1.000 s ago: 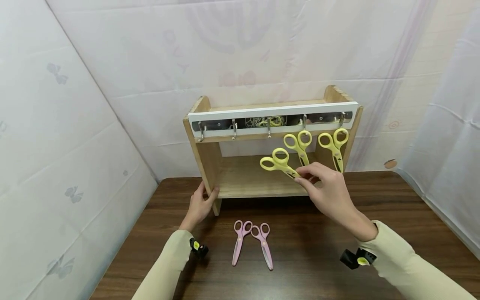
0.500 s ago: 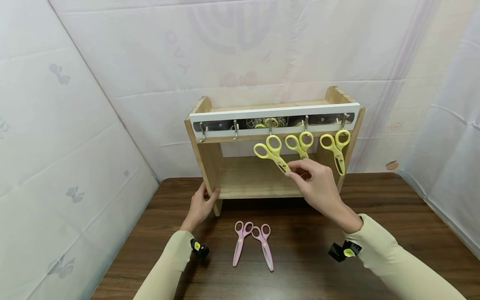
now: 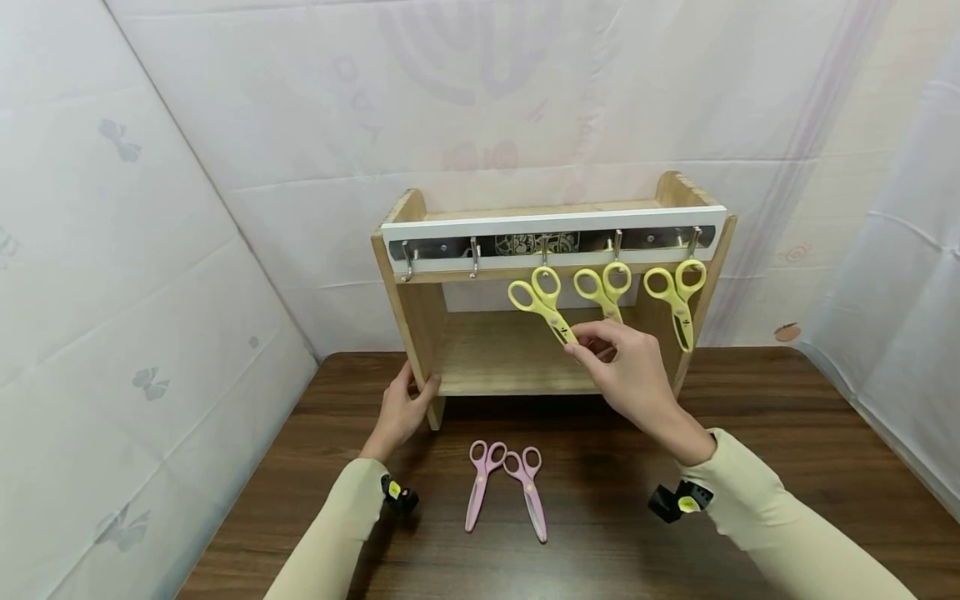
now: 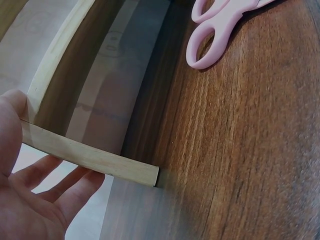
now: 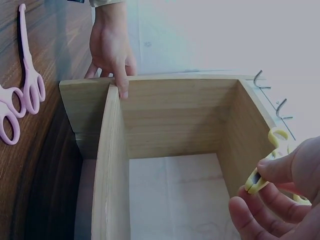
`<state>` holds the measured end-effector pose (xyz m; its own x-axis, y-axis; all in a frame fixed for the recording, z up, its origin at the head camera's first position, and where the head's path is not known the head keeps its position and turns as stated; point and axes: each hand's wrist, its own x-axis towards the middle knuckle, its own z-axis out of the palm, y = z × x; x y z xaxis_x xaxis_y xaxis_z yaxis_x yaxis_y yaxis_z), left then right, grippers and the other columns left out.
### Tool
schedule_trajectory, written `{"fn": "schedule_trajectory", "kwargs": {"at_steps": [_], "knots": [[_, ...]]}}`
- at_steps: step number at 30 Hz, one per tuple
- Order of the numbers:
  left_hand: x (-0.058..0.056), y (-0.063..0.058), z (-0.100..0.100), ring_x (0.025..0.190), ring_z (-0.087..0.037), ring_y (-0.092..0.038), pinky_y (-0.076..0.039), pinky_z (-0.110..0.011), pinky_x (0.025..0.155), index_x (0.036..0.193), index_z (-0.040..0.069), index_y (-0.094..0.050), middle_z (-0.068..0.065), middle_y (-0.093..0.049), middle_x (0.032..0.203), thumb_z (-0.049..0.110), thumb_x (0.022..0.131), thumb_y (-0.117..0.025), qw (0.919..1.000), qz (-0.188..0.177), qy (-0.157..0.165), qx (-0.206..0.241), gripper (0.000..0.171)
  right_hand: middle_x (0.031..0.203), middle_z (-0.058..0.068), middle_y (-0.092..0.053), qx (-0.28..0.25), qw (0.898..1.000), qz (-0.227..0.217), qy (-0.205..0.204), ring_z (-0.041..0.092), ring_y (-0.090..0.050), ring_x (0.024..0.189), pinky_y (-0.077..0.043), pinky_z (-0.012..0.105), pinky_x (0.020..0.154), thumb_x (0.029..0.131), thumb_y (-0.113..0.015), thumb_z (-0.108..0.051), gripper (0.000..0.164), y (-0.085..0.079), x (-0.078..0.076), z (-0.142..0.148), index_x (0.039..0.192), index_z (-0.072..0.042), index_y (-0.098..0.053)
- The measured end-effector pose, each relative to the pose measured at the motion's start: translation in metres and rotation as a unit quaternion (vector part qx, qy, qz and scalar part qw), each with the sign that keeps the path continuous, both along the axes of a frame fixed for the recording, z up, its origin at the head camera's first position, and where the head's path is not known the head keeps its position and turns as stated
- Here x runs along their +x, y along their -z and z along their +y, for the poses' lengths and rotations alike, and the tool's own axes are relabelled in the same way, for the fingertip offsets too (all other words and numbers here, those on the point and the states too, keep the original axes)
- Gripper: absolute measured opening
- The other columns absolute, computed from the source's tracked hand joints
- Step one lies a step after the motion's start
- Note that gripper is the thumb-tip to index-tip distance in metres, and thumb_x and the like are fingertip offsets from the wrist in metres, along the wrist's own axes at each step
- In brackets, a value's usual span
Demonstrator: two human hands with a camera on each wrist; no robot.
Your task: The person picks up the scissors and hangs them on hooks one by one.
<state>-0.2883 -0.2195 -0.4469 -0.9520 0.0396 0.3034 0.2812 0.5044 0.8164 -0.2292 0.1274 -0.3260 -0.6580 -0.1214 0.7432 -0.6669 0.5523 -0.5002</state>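
My right hand (image 3: 630, 367) pinches a pair of yellow scissors (image 3: 551, 315) by the blade end, handles up. One finger loop overlaps the middle hook (image 3: 545, 254) of the rack in the head view. My left hand (image 3: 402, 410) grips the lower left side panel of the wooden shelf (image 3: 510, 387), thumb at the front and fingers outside, as the left wrist view shows. Two more pairs of yellow scissors hang by one loop: one pair (image 3: 606, 292) from the hook beside it, the other pair (image 3: 678, 300) from the far right hook.
Two pairs of pink scissors, a left pair (image 3: 477, 487) and a right pair (image 3: 529, 496), lie on the dark wood table (image 3: 600, 550) before the shelf. Two left hooks (image 3: 474, 260) carry nothing. A pale patterned cloth (image 3: 315, 208) stands behind and to the left.
My right hand has moved left and slightly up, bringing the yellow scissors from in front of the shelf opening to the middle hook. The left hand keeps its hold on the panel.
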Motion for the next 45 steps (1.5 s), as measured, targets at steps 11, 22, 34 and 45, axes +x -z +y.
{"fn": "schedule_trajectory", "kwargs": {"at_steps": [11,22,34,45], "knots": [[0.000,0.004,-0.001,0.122,-0.038,-0.062,-0.057,-0.053,0.094,0.155,0.011,-0.042,-0.023,-0.059,0.138,0.035,0.105,-0.062,1.0000,-0.002,-0.001,0.006,0.059,0.080,0.003,-0.071,0.007,1.000,0.003,0.008,0.013,-0.066,0.067,-0.059,0.033,0.060,0.085,-0.084,-0.002,0.012,0.005,0.001,0.000,0.095,-0.004,-0.078],[0.001,0.004,0.000,0.123,-0.038,-0.061,-0.057,-0.054,0.094,0.156,0.013,-0.041,-0.022,-0.058,0.139,0.037,0.105,-0.061,1.0000,-0.004,-0.001,0.005,0.060,0.081,0.005,-0.070,0.006,0.999,0.024,0.023,0.014,-0.066,0.067,-0.060,0.040,0.059,0.086,-0.082,-0.002,0.011,0.016,-0.001,-0.001,0.095,-0.004,-0.076],[0.000,0.005,0.001,0.121,-0.037,-0.062,-0.058,-0.053,0.092,0.153,0.012,-0.044,-0.022,-0.060,0.137,0.035,0.105,-0.062,1.0000,0.004,-0.003,0.008,0.057,0.080,0.005,-0.070,-0.003,0.999,0.033,0.029,0.012,-0.066,0.060,-0.059,0.031,0.057,0.087,-0.082,-0.002,0.010,0.020,-0.002,-0.004,0.096,-0.002,-0.076],[-0.001,0.002,0.001,0.120,-0.037,-0.063,-0.058,-0.052,0.092,0.153,0.011,-0.044,-0.022,-0.060,0.137,0.034,0.105,-0.061,1.0000,0.003,-0.004,0.006,0.056,0.081,0.007,-0.071,-0.028,0.999,0.019,0.035,0.012,-0.068,0.058,-0.060,0.030,0.057,0.087,-0.083,-0.004,0.012,0.022,-0.007,-0.011,0.097,-0.001,-0.077]]}}
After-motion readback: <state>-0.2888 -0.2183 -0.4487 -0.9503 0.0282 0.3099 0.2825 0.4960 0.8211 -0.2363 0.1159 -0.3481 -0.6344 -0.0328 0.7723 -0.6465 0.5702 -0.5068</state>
